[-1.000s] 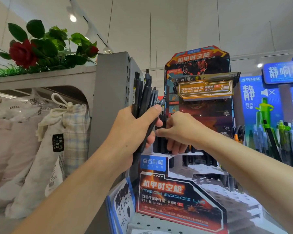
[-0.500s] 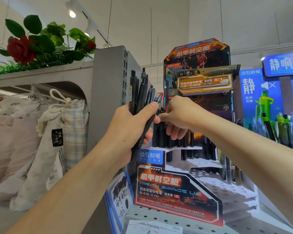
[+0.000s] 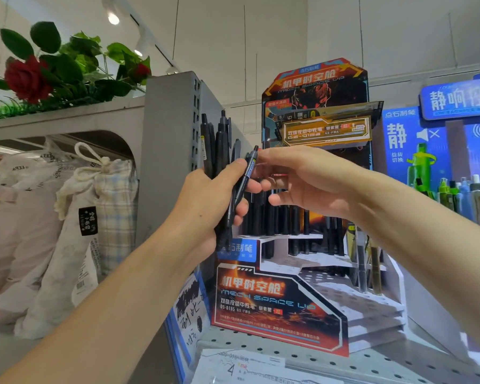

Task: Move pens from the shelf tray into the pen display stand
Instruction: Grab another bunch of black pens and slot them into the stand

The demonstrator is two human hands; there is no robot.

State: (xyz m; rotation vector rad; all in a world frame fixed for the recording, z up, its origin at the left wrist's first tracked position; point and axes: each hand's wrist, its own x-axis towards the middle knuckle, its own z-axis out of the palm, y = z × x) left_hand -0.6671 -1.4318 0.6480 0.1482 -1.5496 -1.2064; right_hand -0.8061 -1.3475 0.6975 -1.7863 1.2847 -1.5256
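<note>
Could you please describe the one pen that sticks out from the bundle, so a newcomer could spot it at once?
Find the orange and black pen display stand. In front of it the left hand grips a bundle of black pens. The single pen leans right, out of the bundle, toward the right hand.

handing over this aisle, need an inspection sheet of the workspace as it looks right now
surface: perforated shelf bears the stand.
job's things: bundle of black pens upright in the left hand; pen display stand has black pens in its back rows.
clutter: scribbled test pad beside the stand.
grippers: right hand fingertips at the foremost pen's top.
cables: nothing seen.
surroundings: drawstring bags, red rose, green pens.
</note>
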